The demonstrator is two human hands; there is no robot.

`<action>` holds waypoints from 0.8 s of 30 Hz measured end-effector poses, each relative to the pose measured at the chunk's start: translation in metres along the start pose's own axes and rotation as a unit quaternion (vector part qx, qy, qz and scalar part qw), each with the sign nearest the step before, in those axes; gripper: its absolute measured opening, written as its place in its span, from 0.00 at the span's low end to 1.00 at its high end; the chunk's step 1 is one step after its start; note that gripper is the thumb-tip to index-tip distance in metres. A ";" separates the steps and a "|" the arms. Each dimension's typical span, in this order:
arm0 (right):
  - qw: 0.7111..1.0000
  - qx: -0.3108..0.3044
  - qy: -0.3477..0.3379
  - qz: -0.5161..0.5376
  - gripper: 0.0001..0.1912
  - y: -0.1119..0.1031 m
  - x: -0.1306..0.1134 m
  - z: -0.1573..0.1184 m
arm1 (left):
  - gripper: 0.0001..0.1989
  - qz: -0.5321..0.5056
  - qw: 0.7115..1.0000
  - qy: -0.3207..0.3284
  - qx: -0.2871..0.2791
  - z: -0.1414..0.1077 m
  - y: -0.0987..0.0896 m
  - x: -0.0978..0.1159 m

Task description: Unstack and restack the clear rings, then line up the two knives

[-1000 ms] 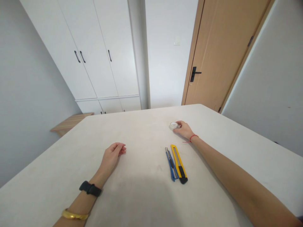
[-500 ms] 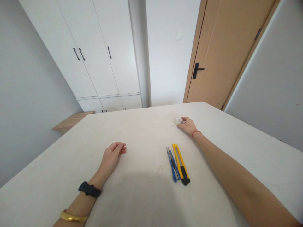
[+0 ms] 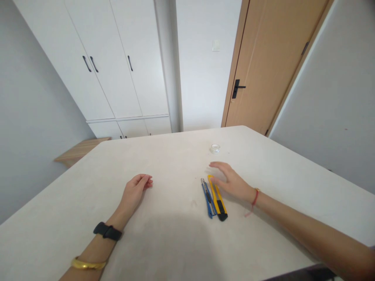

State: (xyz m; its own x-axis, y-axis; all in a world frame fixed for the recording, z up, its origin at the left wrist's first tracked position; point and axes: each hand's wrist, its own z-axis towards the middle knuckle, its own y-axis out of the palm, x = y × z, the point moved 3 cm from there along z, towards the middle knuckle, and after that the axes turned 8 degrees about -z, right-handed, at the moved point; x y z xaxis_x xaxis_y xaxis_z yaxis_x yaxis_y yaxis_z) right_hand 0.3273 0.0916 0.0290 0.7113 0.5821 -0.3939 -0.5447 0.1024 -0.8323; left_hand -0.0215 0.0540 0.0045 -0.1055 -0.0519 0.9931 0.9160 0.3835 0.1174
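Note:
My right hand (image 3: 231, 181) is open, thumb and fingers apart, just above the upper end of a yellow utility knife (image 3: 217, 197). It holds nothing, and whether the thumb touches the knife I cannot tell. A slimmer blue utility knife (image 3: 208, 198) lies right beside the yellow one, on its left. Farther back on the table is a small roll of clear tape (image 3: 215, 148), apart from my hand. My left hand (image 3: 136, 190) rests on the tabletop at the left, its fingers curled together with nothing visible in them.
The pale table (image 3: 164, 164) spreads under both arms. Beyond it stand white cupboards (image 3: 125, 89) and a wooden door (image 3: 263, 70) with a black handle. A wooden ledge (image 3: 82, 150) juts out past the table's left edge. A dark edge (image 3: 304, 273) shows at the bottom right.
My right hand has let go of the tape roll and come back toward me, over the yellow utility knife. The tape roll stays on the table. My left hand keeps its place.

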 end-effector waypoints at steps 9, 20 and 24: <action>0.970 -0.184 -0.140 -0.076 0.28 0.014 -0.060 -0.066 | 0.22 0.003 1.000 0.002 -0.006 0.006 -0.005 -0.010; 0.981 -0.157 -0.088 -0.076 0.26 -0.005 0.002 -0.052 | 0.22 0.001 1.000 -0.001 -0.008 0.004 -0.004 -0.007; 0.982 -0.152 -0.083 -0.076 0.27 -0.009 0.036 -0.034 | 0.23 0.009 1.000 -0.002 -0.002 0.005 -0.004 -0.007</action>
State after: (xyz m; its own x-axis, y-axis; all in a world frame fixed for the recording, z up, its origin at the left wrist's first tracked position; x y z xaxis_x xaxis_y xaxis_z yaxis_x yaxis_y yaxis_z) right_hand 0.3729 0.0845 0.0089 0.6785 0.7042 -0.2091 -0.2634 -0.0325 -0.9641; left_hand -0.0260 0.0572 -0.0024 -0.0905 -0.0410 0.9951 0.9194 0.3807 0.0993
